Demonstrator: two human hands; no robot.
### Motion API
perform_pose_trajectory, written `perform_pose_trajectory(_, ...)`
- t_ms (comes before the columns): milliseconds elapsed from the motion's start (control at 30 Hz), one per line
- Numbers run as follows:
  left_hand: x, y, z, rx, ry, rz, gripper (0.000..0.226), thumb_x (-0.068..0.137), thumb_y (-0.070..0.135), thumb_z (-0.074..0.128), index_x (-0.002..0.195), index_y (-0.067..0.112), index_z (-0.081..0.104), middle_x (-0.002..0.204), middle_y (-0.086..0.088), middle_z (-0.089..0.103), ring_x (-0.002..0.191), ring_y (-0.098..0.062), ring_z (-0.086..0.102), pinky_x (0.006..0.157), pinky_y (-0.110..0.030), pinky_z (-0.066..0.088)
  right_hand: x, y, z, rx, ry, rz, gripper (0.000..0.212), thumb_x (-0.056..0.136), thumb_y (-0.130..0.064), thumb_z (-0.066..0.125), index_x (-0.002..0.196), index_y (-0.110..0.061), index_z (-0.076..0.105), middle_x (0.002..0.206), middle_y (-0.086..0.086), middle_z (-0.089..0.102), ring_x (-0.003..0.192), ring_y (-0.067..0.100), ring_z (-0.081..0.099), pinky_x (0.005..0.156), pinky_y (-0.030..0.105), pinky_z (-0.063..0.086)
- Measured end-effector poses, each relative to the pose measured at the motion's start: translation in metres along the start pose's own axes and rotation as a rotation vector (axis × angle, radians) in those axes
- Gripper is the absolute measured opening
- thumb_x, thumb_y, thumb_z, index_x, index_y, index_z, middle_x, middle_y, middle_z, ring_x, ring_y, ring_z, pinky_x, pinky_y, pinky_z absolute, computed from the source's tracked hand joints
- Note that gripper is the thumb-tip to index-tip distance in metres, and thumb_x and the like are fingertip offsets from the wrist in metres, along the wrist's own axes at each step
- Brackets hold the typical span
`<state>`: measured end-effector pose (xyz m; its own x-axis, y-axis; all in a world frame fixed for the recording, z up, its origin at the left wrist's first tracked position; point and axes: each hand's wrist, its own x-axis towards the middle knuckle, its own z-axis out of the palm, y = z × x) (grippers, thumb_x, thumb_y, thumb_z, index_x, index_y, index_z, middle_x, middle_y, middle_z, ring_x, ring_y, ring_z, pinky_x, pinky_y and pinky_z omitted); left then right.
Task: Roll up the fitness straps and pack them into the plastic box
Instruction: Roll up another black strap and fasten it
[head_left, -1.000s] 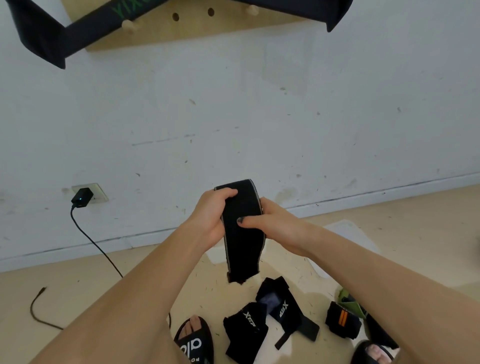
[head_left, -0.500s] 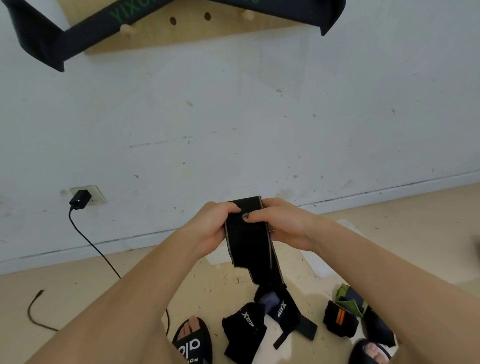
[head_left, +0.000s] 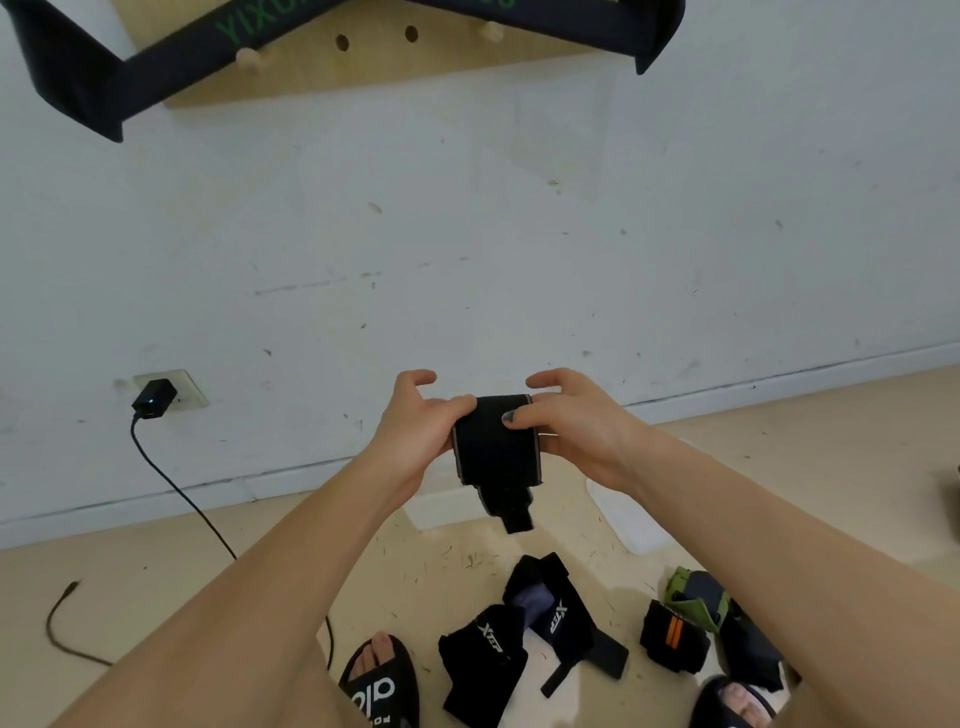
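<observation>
We hold a black strap (head_left: 496, 441) up in front of the white wall (head_left: 519, 234), above the floor (head_left: 831, 467), with both hands. Our left hand (head_left: 415, 426) pinches its left edge, thumb on the front face and fingers (head_left: 415, 376) curled behind; our right hand (head_left: 576, 423) pinches the right edge the same way, its thumb pressed on the front near the top, fingers curled at the back. The upper part of the strap is wound between the hands, with a grey trim showing along its sides, and a short tail hangs free below them. On the floor beneath lie more straps: two black ones (head_left: 524, 631) with white lettering, overlapping near our feet, and to their right a small black roll (head_left: 672, 642) with an orange stripe, touching a green and dark bundle (head_left: 698, 597). A pale, flat translucent thing (head_left: 631, 519) lies on the floor behind our right forearm; we cannot tell whether it is the box. Our feet in black sandals (head_left: 382, 686) show at the bottom edge. At the left a black charger (head_left: 153, 397) sits in a wall socket, its cable (head_left: 176, 488) trailing down onto the floor. High on the wall a wooden pegboard (head_left: 374, 57) carries a long dark band (head_left: 156, 73) with green lettering, draped over its pegs.
</observation>
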<state>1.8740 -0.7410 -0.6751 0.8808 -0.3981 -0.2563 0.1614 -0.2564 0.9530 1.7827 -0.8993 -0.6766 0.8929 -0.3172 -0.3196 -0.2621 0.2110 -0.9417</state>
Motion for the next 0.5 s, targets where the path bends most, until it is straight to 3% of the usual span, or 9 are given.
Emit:
perform_pose_trajectory(133,-0.0048,0.0016,0.0006,0.073,-0.109,0.128,0.037,0.094,0.014,0.07,0.126,0.026,0.058,0.113,-0.009,0.069,0.105,-0.021,0.071,0.098,-0.036,0.057,-0.0003,-0.0032,-0.0007,0.13,0.054,-0.048,0.057,0.092,0.005,0.068,0.14,-0.009,0.042,0.121,0.025,0.065,0.102,0.03,0.07,0.088,0.035,0.06)
perform_pose_trajectory(300,-0.005,0.0012,-0.0005,0.255,-0.085,0.319,0.037,0.087,0.005,0.077,0.116,0.025,0.068,0.107,0.002,0.072,0.096,-0.013,0.072,0.079,-0.015,0.056,-0.0005,-0.0064,-0.0044,0.133,0.029,-0.092,0.054,0.089,0.012,0.066,0.136,-0.009,0.049,0.122,0.028,0.066,0.094,0.028,0.071,0.076,0.028,0.06)
perform_pose_trajectory(500,-0.0049,-0.0009,0.0004,0.397,0.006,0.443,0.028,0.086,0.014,0.08,0.109,0.025,0.071,0.093,0.007,0.072,0.088,-0.012,0.068,0.079,-0.022,0.055,-0.0011,-0.0047,-0.0039,-0.011,0.006,-0.173,0.055,0.083,0.018,0.065,0.128,-0.012,0.059,0.119,0.03,0.067,0.095,0.03,0.071,0.09,0.035,0.06)
